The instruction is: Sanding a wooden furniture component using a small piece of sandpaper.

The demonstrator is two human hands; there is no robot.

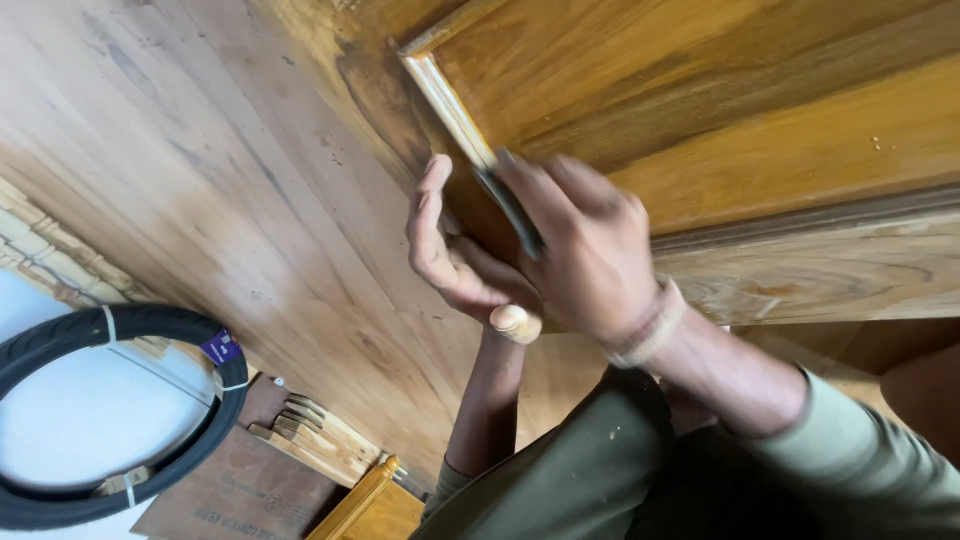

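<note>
A large varnished wooden door panel (700, 90) with a raised moulding (445, 95) fills the upper right. My right hand (590, 250) grips a chisel; its dark blade (510, 205) lies along the moulding's lower end and its pale wooden handle (515, 322) sticks out below the palm. My left hand (445, 245) is cupped beside the blade, thumb up against the wood, fingers curled under the right hand. Both sleeves are olive green. A braided band (645, 325) sits on my right wrist.
A wide bare wooden board (220, 170) slants across the left. A black rubber tyre (110, 330) leans at the lower left on a pale surface. Carved wooden pieces (310, 435) and a brown sheet (240, 490) lie below it.
</note>
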